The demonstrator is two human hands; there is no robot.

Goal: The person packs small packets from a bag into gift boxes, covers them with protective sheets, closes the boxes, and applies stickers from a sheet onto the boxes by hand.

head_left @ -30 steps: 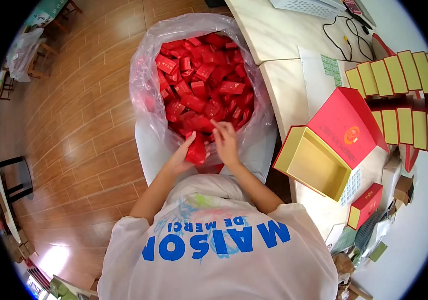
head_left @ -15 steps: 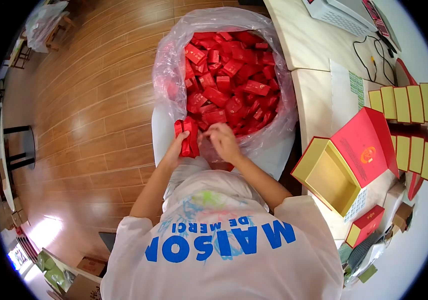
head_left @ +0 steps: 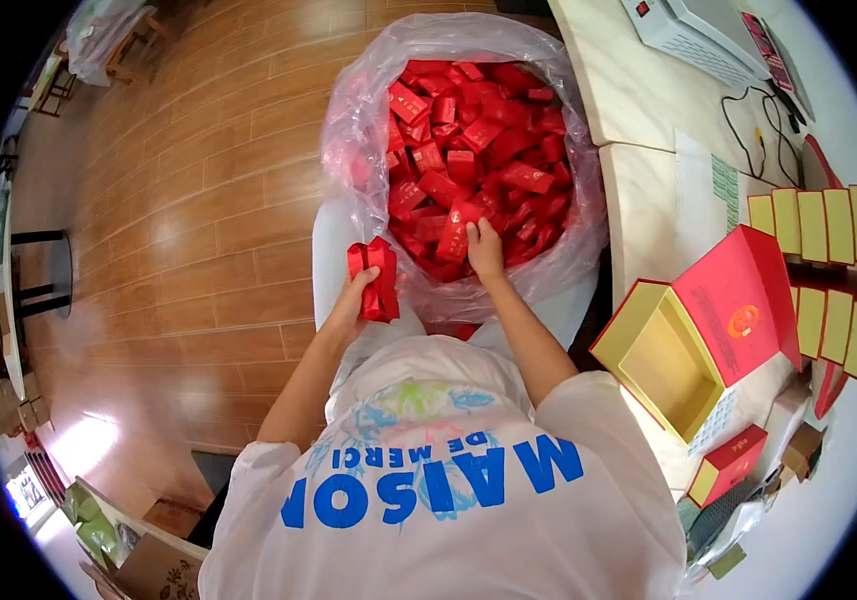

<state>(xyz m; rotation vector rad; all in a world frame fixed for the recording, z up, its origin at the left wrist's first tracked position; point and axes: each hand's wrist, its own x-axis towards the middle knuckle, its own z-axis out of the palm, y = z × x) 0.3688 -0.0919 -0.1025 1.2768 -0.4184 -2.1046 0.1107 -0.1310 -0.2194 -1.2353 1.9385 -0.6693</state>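
Note:
My left hand [head_left: 356, 295] is closed around a few red foil packets [head_left: 380, 290], held upright side by side at the near left of the bag. Over the near part of the pile, my right hand [head_left: 485, 250] grips one red packet [head_left: 459, 230] with gold print, thumb and fingers at its right edge. Many more red packets [head_left: 498, 125] lie heaped in the large clear plastic bag [head_left: 358, 110], whose rim is folded outward. The bag stands directly in front of my knees.
To the right, a pale table [head_left: 638, 220] carries an open red and gold box [head_left: 668, 365], a smaller red box [head_left: 728, 465], stacked yellow-sided boxes [head_left: 823, 225], black cables [head_left: 773, 140] and a white machine [head_left: 693, 40]. Wooden floor [head_left: 218, 200] stretches left.
My right hand has moved from beside the left hand forward and right into the pile, and now grips a red packet. My left hand keeps its packets in about the same place.

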